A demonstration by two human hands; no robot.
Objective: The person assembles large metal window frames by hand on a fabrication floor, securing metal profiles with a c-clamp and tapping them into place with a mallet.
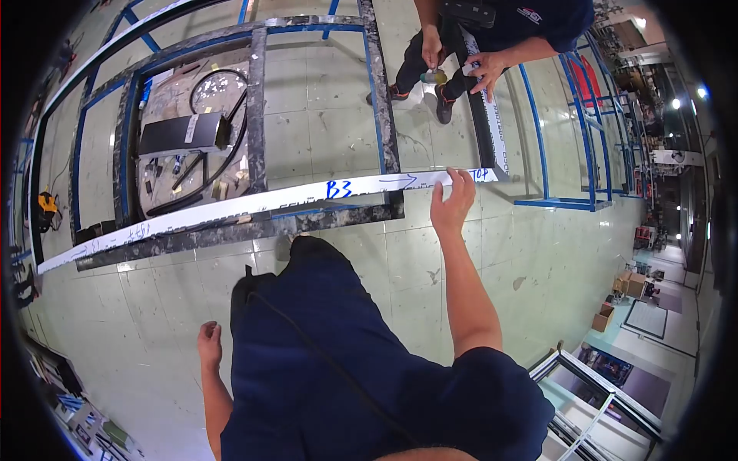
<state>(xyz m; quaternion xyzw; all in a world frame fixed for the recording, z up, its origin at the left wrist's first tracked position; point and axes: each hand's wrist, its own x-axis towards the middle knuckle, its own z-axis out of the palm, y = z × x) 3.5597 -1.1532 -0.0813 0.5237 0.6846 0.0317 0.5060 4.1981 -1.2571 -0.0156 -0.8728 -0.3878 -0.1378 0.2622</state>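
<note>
A long frame bar (369, 184) with white film, marked "B3", an arrow and "TOP" in blue, lies across a dark worn work stand (257, 115). My right hand (455, 201) touches this bar near its right end, left of "TOP", thumb and fingers apart. Low at my left side hangs my left hand (209, 343), its fingers loosely bent and apart, with nothing seen in it. Across the frame, a co-worker's hands (488, 69) are at the frame's right side bar (492, 127); one of them holds a small yellow-green tool (434, 77).
Inside the stand, a lower board (173, 100) bears a black box (184, 132) and dark tubing. Blue metal racks (565, 203) stand at the right. Toward the lower right is a white-and-black window frame (607, 396). A yellow-and-black tool (50, 211) is at the far left.
</note>
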